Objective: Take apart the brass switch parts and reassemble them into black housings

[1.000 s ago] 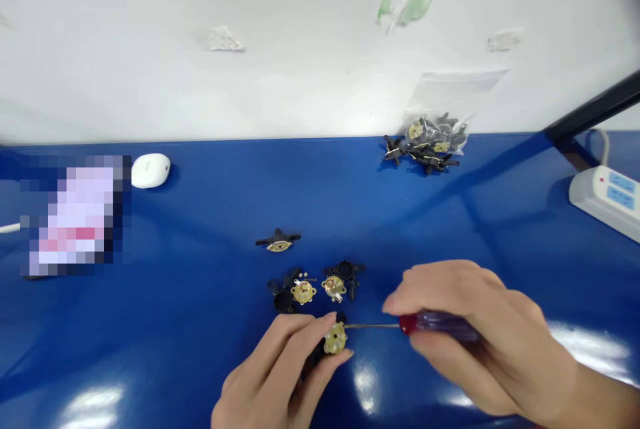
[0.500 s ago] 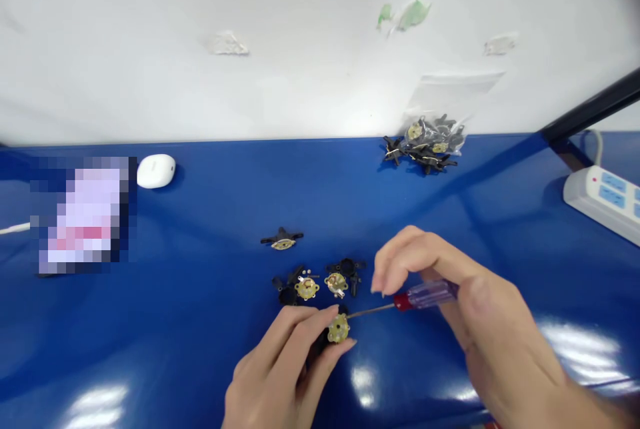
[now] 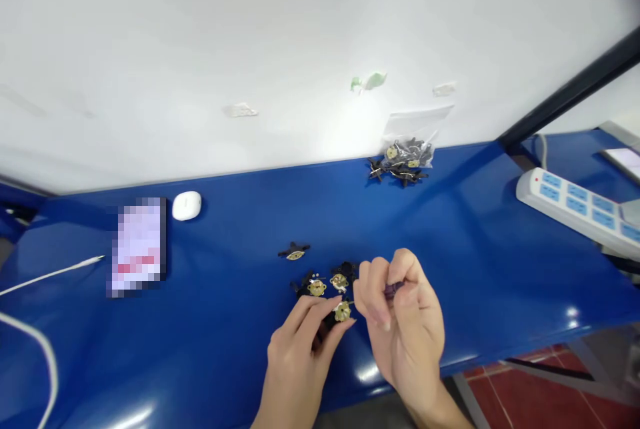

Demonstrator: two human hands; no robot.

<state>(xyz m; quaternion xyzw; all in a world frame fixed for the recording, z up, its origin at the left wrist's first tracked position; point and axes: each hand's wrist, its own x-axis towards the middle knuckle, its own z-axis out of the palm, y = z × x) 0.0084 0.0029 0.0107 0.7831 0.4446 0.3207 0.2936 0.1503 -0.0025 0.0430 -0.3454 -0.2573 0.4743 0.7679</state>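
My left hand [image 3: 299, 355] is closed, pinching a small black part with a round brass plate [image 3: 343, 311] between thumb and fingers. Wrapped around a screwdriver [image 3: 393, 290], my right hand [image 3: 406, 325] hides most of the purple handle. The thin shaft points left to the edge of the brass plate; whether its tip touches a screw I cannot tell. Just beyond my left fingers lie two opened parts, one with its brass plate [image 3: 317, 287] loose at the left, another brass plate [image 3: 339, 281] at the right. Tiny pale pieces lie beside them.
One more black part [image 3: 295, 253] lies farther back. A clear bag [image 3: 413, 149] of similar parts leans on the wall, with loose ones before it. A white power strip [image 3: 575, 202] is at right. At left are a blurred phone [image 3: 140, 242], a white case [image 3: 187, 205] and a cable [image 3: 60, 273].
The fingers of my right hand have curled round the screwdriver handle and the hand has turned, hiding it. My left hand keeps its pinch. The whole view has shifted and takes in more table.
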